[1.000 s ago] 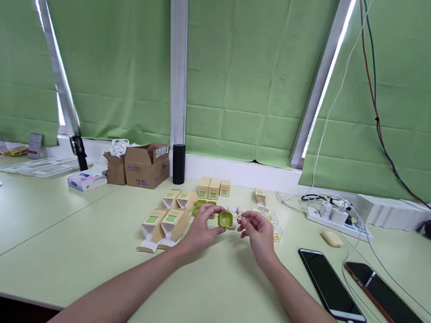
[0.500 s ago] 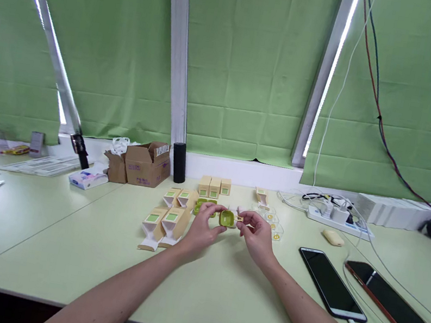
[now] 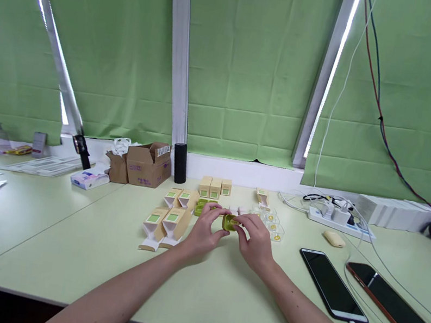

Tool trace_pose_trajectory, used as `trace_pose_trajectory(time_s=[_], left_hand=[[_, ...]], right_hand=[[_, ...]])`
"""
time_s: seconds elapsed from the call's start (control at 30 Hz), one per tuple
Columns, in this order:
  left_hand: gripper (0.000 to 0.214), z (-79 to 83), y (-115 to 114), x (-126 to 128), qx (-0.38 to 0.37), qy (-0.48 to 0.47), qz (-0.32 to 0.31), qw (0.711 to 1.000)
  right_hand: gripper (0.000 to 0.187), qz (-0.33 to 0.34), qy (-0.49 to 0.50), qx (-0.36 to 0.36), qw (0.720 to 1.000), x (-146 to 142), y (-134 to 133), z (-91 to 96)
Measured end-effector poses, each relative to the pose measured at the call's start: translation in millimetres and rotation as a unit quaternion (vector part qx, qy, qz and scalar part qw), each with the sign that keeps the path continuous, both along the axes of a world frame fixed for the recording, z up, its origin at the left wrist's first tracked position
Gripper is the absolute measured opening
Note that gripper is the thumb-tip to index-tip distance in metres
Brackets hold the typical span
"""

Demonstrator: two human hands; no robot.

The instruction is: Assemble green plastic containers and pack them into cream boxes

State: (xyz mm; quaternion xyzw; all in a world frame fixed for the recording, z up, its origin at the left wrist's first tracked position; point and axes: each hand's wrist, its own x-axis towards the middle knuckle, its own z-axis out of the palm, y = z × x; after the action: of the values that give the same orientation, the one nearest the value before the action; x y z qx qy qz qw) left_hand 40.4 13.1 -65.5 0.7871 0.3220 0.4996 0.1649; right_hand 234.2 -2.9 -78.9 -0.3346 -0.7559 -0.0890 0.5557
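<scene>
Above the table my left hand [image 3: 204, 232] is closed on the side of a small green square container [image 3: 229, 222], whose open hollow faces me. My right hand [image 3: 257, 240] has its fingertips pinched at the container's right side, reaching into the hollow. Whatever those fingertips hold is hidden. Behind my left hand lie more green containers [image 3: 200, 207]. Clear plastic cups with yellow centres [image 3: 272, 226] stand just behind my right hand. To the left are several small cream boxes [image 3: 175, 224] with green labels, their white flaps folded open.
Small closed boxes [image 3: 215, 187] stand farther back, left of one opened box [image 3: 262, 197]. A brown carton [image 3: 149, 164] and black cylinder [image 3: 179, 163] are by the wall. At right lie two phones [image 3: 333, 285], an earbud case [image 3: 334, 238], cables and a power strip [image 3: 340, 222].
My right hand has moved left, bringing a small yellow-tipped piece to the green container, where my fingers now cover it. The container has turned slightly in my left hand.
</scene>
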Motion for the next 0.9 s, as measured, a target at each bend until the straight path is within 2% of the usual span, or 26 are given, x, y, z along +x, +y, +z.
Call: trace_pose_trajectory(time_s=[0.13, 0.23, 0.6, 0.9], left_hand=[[0.047, 0.2, -1.6, 0.7, 0.045, 0.027, -0.01, 0.999], [0.047, 1.3, -3.3, 0.9, 0.063, 0.04, -0.01, 0.997], [0.052, 0.8, -2.7, -0.4, 0.091, 0.048, -0.019, 0.995], [0.052, -0.8, -2.1, -1.1, 0.097, 0.048, -0.039, 0.993]], right_hand=[[0.018, -0.072, -0.061, 0.048, 0.994, 0.2, -4.0, 5.0], [0.017, -0.101, -0.087, 0.065, 0.989, -0.7, -6.2, 7.8], [0.016, -0.109, -0.117, 0.088, 0.983, -0.6, -6.9, 10.4], [0.016, -0.115, -0.147, 0.102, 0.977, 0.9, -2.4, 4.9]])
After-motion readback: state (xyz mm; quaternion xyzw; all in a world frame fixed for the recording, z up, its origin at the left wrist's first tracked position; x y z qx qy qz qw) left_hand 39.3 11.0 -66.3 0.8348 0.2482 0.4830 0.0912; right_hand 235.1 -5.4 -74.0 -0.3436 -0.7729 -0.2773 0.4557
